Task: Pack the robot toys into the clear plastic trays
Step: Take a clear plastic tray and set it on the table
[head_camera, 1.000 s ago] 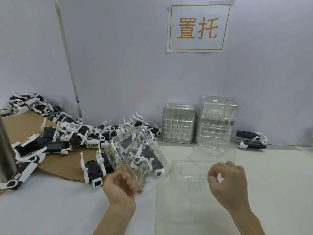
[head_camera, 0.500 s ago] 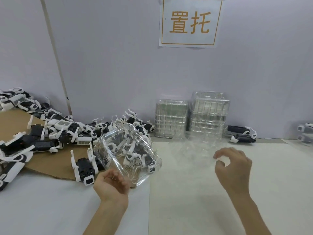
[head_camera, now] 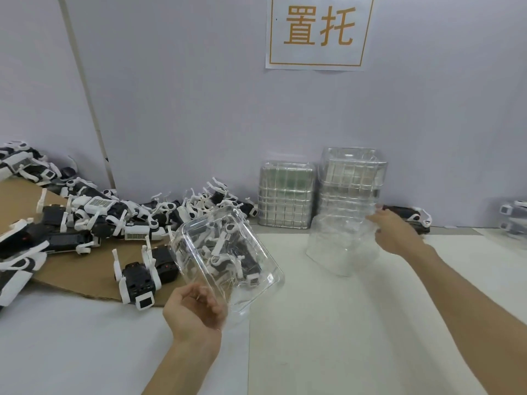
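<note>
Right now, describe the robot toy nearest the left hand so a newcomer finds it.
Start at the brown cardboard sheet on the left. At its front edge, just left of the left hand, sits a black robot toy. Unlike the tangled pile behind, it is the frontmost, white legs up, white-framed screen facing the camera.

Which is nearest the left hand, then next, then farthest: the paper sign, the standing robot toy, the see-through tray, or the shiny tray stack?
1. See-through tray: held in the left hand itself.
2. Standing robot toy: just to its left.
3. Shiny tray stack: far back, to the right.
4. Paper sign: highest up, farthest away.
</note>
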`<state>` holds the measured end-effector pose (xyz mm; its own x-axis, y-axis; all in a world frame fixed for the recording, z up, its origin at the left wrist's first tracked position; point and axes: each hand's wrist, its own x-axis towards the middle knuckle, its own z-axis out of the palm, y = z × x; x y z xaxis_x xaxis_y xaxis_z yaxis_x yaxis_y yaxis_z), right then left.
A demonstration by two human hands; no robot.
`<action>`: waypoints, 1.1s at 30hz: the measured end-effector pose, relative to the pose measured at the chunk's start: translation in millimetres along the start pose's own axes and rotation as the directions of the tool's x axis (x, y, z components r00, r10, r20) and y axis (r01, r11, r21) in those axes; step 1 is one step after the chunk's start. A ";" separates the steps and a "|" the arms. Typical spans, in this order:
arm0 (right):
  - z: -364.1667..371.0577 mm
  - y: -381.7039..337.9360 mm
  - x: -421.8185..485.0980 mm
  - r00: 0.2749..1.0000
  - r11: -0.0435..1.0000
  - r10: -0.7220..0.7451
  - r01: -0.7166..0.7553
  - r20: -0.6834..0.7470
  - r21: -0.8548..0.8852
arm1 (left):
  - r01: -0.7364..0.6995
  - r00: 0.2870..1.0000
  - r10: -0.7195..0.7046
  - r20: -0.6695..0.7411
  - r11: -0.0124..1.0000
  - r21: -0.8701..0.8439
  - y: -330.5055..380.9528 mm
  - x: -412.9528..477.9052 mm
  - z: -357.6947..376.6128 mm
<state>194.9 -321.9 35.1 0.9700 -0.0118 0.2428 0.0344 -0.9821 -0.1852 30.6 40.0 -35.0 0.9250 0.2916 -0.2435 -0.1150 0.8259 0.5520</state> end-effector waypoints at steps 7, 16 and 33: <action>3.7 -53.8 -33.2 0.902 0.891 0.108 0.098 -0.417 0.443 | 0.034 0.995 -0.039 0.092 0.998 0.048 -8.1 -3.4 3.0; 36.2 -137.7 -139.0 0.971 0.374 -0.213 -0.022 0.108 0.927 | 0.133 0.964 -0.152 0.217 0.986 0.098 -11.6 -8.4 6.7; 20.1 -61.2 -128.6 0.961 0.444 -0.232 -0.036 0.153 0.895 | -0.218 0.976 0.174 0.134 0.688 0.692 -5.4 2.1 6.8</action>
<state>72.8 -256.5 -3.9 0.9607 0.2451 0.1303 0.1963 -0.2677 -0.9433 35.7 32.9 -33.0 0.9308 0.3639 -0.0345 -0.0303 0.1709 0.9848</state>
